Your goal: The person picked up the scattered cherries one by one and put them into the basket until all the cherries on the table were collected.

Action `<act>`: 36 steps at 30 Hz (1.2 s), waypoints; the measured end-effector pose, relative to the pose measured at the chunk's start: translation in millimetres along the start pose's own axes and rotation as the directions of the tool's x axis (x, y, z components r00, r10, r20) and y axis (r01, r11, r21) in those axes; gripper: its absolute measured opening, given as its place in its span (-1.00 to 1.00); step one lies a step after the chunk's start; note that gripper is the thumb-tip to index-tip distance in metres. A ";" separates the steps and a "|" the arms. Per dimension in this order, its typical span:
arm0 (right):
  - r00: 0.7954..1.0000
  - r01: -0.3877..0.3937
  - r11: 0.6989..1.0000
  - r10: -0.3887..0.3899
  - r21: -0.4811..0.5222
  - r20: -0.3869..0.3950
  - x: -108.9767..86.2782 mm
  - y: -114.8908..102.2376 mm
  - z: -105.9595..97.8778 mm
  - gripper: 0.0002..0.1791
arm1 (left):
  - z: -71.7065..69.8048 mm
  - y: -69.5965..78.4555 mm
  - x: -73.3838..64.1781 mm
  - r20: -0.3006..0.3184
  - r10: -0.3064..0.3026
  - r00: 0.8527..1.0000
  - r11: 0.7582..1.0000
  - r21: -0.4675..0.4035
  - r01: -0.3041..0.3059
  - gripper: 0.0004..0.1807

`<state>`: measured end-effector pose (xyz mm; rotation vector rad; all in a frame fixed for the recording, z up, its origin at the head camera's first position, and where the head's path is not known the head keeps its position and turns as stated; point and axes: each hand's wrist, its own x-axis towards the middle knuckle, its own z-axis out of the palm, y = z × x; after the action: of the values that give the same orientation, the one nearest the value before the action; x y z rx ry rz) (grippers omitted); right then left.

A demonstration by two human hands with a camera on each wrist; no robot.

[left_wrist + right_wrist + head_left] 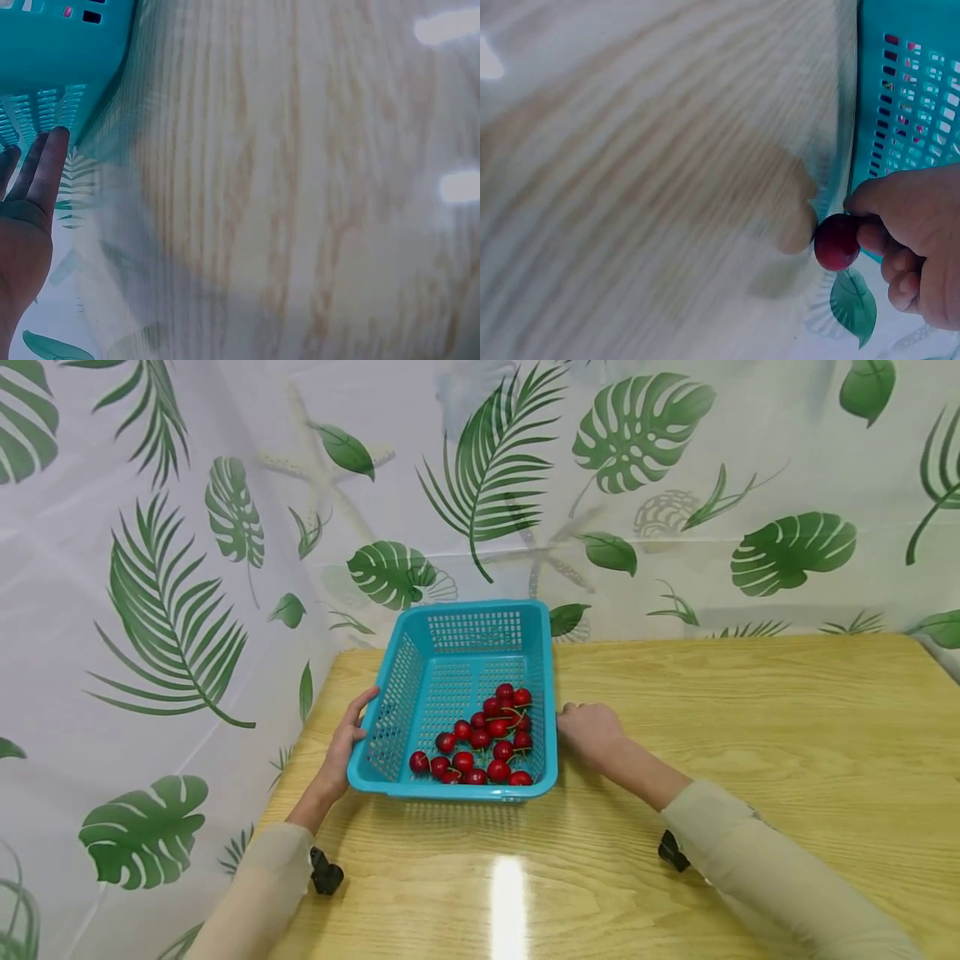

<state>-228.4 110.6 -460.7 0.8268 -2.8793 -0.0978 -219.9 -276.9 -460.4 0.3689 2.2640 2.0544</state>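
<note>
A blue plastic basket point(453, 792) with perforated walls sits on the table, and red cherries point(480, 740), some with green stems, gather in its near right part. My left hand point(343, 747) rests along the basket's left side; the left wrist view shows its extended fingers point(46, 169) at the wall. Beside the right wall, low by the tabletop, is my right hand point(592, 735). It pinches one dark red cherry point(837, 242) between thumb and fingertips, as the right wrist view shows, while the remaining fingers curl in. In the head view that cherry is hidden.
The wood-grain table point(750, 735) has a glossy surface with light reflections. Behind it and on the left hangs a white curtain point(525, 560) printed with green leaves, close to the basket's far edge. Black wrist devices point(326, 872) hang under both sleeves.
</note>
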 end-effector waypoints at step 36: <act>0.981 -0.079 0.778 0.172 0.623 -0.091 96.3 -54.7 -68.3 -0.92 | -4.5 4.4 -1.1 0.028 -0.029 0.999 0.999 -0.039 0.030 -0.16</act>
<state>-269.8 11.4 -387.2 0.6728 -2.8188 0.9335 -219.2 -281.2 -455.7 0.3567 2.1961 2.0635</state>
